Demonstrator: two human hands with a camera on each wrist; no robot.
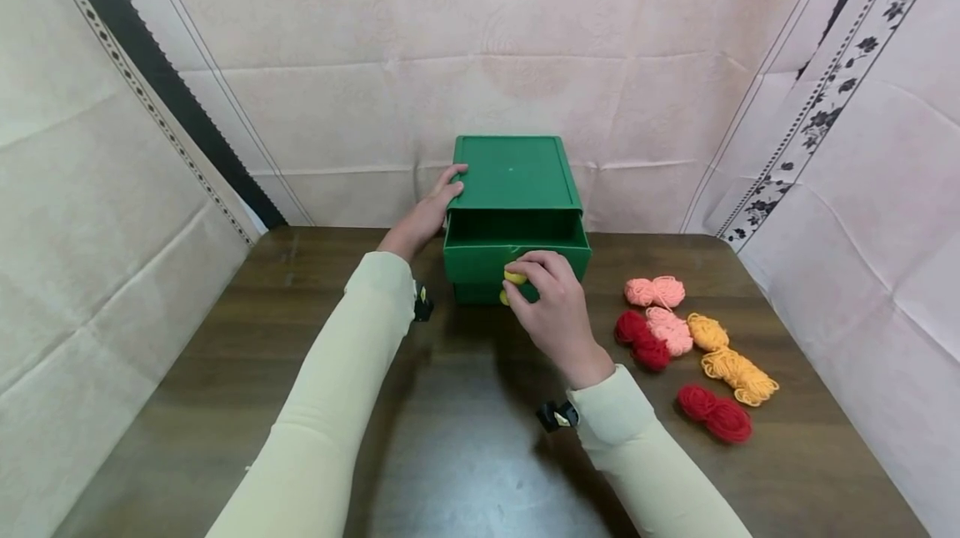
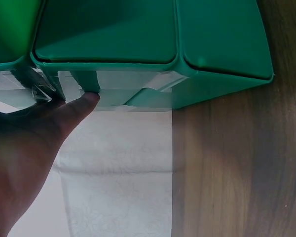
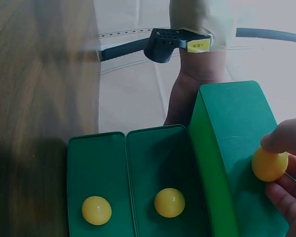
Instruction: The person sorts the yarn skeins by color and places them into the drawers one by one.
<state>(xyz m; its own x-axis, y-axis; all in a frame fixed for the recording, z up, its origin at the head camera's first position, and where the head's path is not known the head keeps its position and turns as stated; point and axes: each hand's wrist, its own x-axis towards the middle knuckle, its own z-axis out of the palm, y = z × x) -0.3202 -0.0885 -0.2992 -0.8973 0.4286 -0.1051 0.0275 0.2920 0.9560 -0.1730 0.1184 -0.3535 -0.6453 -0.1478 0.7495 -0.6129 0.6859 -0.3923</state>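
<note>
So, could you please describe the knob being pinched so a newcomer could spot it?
On the table stands a green drawer unit, its top drawer pulled out. On that drawer's front is a round yellow knob, the only one of three the right hand pinches.

In the right wrist view, the green drawer unit [image 3: 155, 160] hides the fingers of the left grip [image 3: 181, 102], the right edge crops the right grip [image 3: 292, 170], and the yellow label [image 3: 198, 45] looks too blurred to read.

No text is reading clearly: left of the green drawer box [image 1: 513, 173], a yellow label [image 3: 198, 45] is sitting on a black wrist camera [image 3: 163, 45], its dark characters staying too small to decipher.
</note>
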